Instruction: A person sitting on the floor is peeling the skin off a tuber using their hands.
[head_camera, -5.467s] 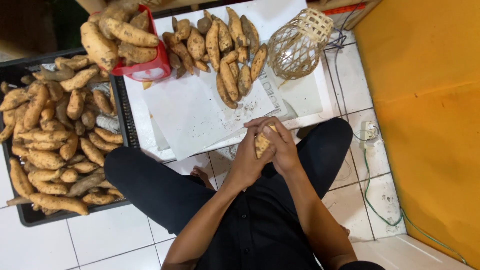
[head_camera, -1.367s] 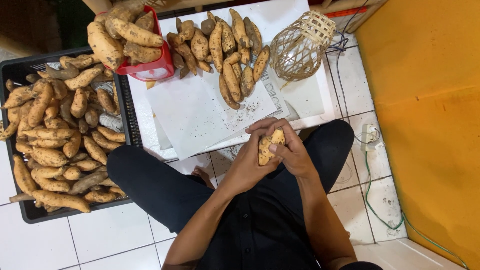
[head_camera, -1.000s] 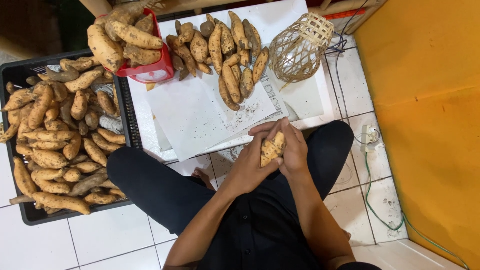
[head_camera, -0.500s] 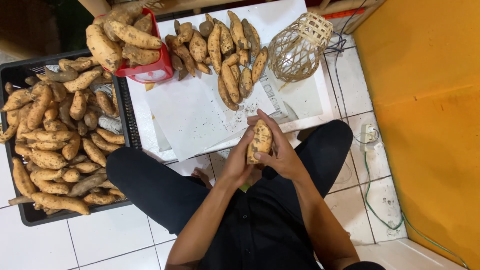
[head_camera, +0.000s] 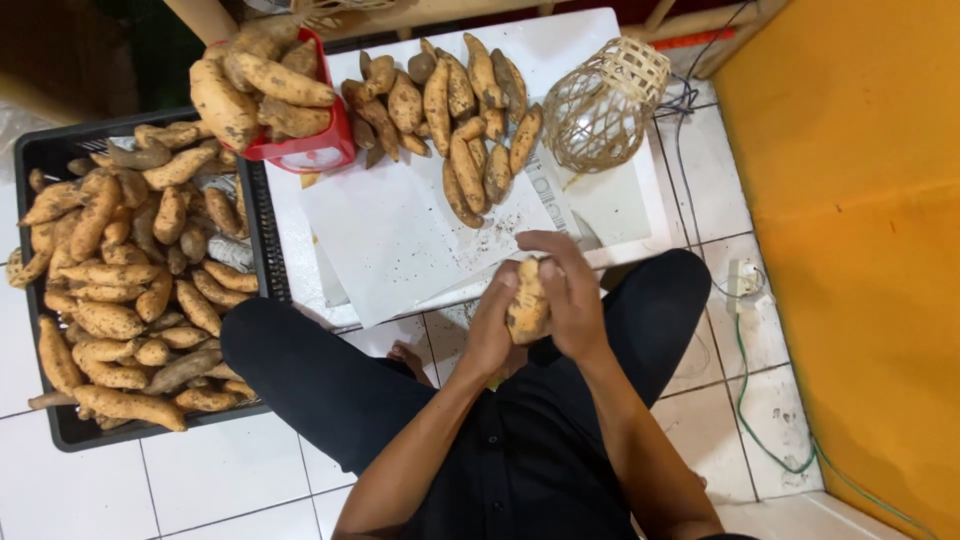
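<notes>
I sit cross-legged on a tiled floor in black clothes. Both hands hold one orange sweet potato (head_camera: 527, 303) upright over my lap. My left hand (head_camera: 493, 322) cups its left side. My right hand (head_camera: 564, 290) wraps its right side and top. In front of me lies a white sheet (head_camera: 400, 235) speckled with dirt, on a white board (head_camera: 630, 205). A pile of sweet potatoes (head_camera: 455, 115) lies at the sheet's far end.
A black crate (head_camera: 45, 150) full of sweet potatoes stands at my left. A red basket (head_camera: 320, 150) heaped with large ones sits at its far corner. A woven dome-shaped cage (head_camera: 600, 105) rests on the board's right. A green cable (head_camera: 760, 420) and a socket (head_camera: 745, 280) lie by the orange wall.
The sweet potato has been turned in my hands, from tilted to upright. My hands have stayed over my lap.
</notes>
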